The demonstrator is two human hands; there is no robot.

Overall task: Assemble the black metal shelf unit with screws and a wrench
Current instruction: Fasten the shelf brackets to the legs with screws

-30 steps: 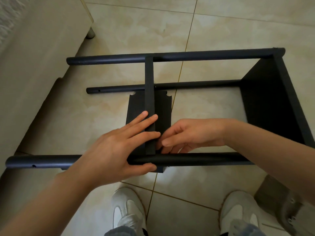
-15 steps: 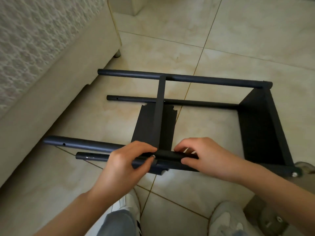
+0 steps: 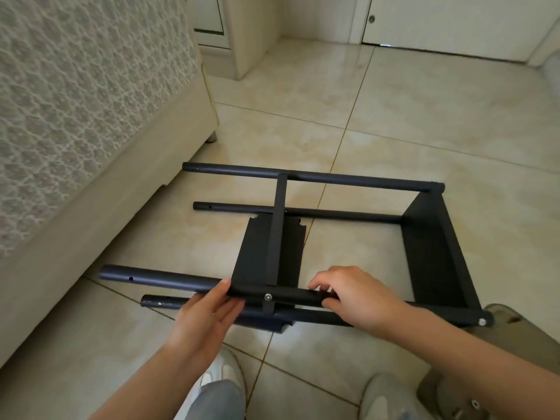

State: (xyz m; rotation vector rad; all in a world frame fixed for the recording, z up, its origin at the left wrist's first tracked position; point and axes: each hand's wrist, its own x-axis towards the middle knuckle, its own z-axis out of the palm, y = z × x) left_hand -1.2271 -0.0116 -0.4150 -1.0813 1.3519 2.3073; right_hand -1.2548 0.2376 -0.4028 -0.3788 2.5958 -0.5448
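The shelf unit is gripped at its near pole by the curled right hand and touched by the flat left hand.

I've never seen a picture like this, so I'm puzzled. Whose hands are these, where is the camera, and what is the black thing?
They belong to a person who wears the camera on their head. It looks down, so their white shoes show too. The black thing is a metal shelf unit lying on its side on the tile floor, beside cream furniture with a lace cover. The right hand grips the near top pole, close to a silver screw. The left hand rests open against the same pole. I can see no wrench.
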